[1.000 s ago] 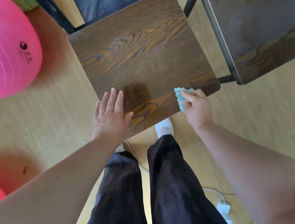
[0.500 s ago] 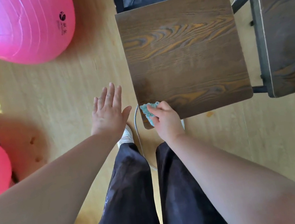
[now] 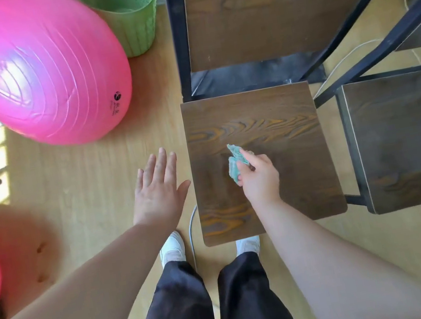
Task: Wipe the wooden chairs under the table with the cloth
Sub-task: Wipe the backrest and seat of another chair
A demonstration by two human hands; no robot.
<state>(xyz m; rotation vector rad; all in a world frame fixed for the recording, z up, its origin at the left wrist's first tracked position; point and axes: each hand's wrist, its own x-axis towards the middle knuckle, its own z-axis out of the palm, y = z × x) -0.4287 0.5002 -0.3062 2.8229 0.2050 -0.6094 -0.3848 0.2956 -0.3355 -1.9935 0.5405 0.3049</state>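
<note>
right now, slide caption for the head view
Right hand holds crumpled teal cloth on dark wooden chair seat; left hand open.

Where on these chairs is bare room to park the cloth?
Bare: on the left seat, the far strip below the backrest and the near edge by the shoes; the whole right seat. Crowded: mid-seat, where the right hand grips the cloth.

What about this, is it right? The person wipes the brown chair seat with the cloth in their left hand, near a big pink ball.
Not quite: the head view shows the cloth held in the right hand, not the left. The left hand is open beside the chair seat. The big pink ball is indeed nearby.
</note>
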